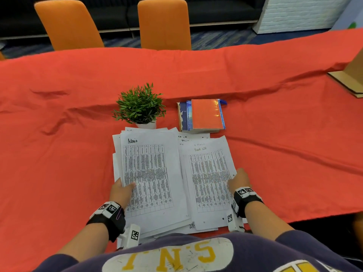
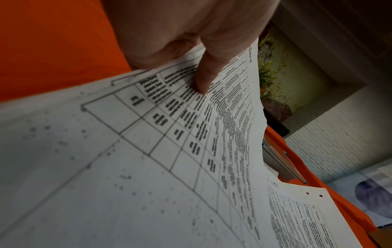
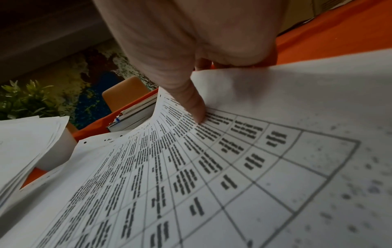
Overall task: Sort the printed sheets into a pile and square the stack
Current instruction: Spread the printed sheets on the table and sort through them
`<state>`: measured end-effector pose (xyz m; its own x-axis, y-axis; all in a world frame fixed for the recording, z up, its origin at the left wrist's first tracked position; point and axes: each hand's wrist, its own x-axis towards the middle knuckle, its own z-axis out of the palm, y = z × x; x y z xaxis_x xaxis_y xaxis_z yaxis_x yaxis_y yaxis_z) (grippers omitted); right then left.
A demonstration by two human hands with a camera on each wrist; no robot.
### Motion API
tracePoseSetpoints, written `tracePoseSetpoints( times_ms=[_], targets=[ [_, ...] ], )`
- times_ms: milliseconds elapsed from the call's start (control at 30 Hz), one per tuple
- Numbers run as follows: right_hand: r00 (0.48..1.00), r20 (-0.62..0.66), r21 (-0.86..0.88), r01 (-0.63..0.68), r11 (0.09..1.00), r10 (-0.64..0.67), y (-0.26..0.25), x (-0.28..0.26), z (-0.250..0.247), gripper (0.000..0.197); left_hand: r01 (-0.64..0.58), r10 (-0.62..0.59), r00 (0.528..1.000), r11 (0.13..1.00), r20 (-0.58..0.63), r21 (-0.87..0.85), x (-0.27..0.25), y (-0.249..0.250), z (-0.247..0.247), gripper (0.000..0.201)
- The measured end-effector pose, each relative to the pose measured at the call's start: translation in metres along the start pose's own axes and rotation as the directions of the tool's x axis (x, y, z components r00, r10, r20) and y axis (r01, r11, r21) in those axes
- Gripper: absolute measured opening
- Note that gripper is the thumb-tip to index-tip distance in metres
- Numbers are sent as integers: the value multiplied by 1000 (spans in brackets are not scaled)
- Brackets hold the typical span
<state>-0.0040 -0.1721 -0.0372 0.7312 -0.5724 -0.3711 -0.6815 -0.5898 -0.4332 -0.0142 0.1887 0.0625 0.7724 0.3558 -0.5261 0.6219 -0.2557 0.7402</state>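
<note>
Two loose piles of printed table sheets lie side by side on the red tablecloth (image 1: 275, 134). The left pile (image 1: 151, 173) is topped by a sheet headed "Admin", the right pile (image 1: 210, 179) by one headed "Task list". My left hand (image 1: 125, 186) pinches the left pile's outer edge, thumb (image 2: 203, 80) on top and fingers hidden beneath. My right hand (image 1: 235, 179) pinches the right pile's outer edge the same way, thumb (image 3: 195, 107) pressing on the print. Both piles are fanned and uneven, and their inner edges overlap.
A small potted plant (image 1: 139, 107) stands just behind the left pile, and a stack of books (image 1: 202, 115) lies behind the right one. A cardboard box (image 1: 351, 75) sits at the far right. Two orange chairs (image 1: 164, 24) stand beyond the table.
</note>
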Motion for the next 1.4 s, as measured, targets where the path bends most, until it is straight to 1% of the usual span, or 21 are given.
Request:
tracePoseSetpoints(
  times_ms=[133,200,267,367,433,533,633,700,767,833,900,1000,1100,1133,1200,1300,1400],
  targets=[
    [995,-13,8,98,995,-98,0,-4,-1,22,4,-4,1000,1000,2,-10,-2,1,0,48],
    [991,-22,-39,131,991,-132,-1,-8,-1,20,3,-3,1000,1000,1,-12,-3,1,0,49],
    [985,13,-94,172,981,-172,-3,-11,0,15,15,-15,1000,1000,5,-9,0,-2,-2,48],
    [981,60,-130,191,973,-184,-7,-14,0,17,16,-16,1000,1000,7,-7,6,-9,-4,39],
    [980,51,-145,195,970,-190,-11,-15,-1,19,19,-18,1000,1000,5,-22,6,-10,-5,36],
    [979,22,-209,205,956,-204,-14,-18,-1,20,9,-9,1000,1000,-1,-24,6,-10,-4,38],
    [970,27,-201,242,949,-241,-15,-19,0,24,13,-13,1000,1000,-5,-25,6,-10,-5,39],
    [970,40,-132,245,961,-241,-15,-18,0,26,19,-19,1000,999,-1,-31,11,-14,-6,38],
    [980,51,-11,194,981,-193,-15,-17,-2,28,23,-23,1000,999,2,-32,13,-15,-7,37],
    [984,53,72,167,983,-171,-15,-16,-5,29,24,-24,1000,999,7,-32,14,-16,-8,38],
    [984,46,99,167,981,-172,-16,-14,-7,30,23,-23,1000,999,6,-23,17,-16,-10,41],
    [978,60,71,195,978,-200,-13,-10,-9,25,13,-13,1000,1000,-3,-18,21,-16,-11,43],
    [984,85,172,139,975,-155,-10,-8,-16,13,3,-3,1000,1000,-16,-20,22,-14,-12,42],
    [987,94,207,107,972,-129,-10,-8,-20,16,1,-2,1000,1000,-19,-21,22,-13,-12,42],
    [988,102,273,82,958,-114,-6,-6,-27,20,-8,7,1000,1000,-23,-29,23,-12,-13,40],
    [989,83,393,78,916,-120,-3,-5,-44,11,-27,26,999,999,-35,-47,24,-7,-16,38],
    [991,93,543,35,839,-101,-3,-4,-64,33,-39,36,998,998,-50,-54,27,-1,-22,37]
  ],
)
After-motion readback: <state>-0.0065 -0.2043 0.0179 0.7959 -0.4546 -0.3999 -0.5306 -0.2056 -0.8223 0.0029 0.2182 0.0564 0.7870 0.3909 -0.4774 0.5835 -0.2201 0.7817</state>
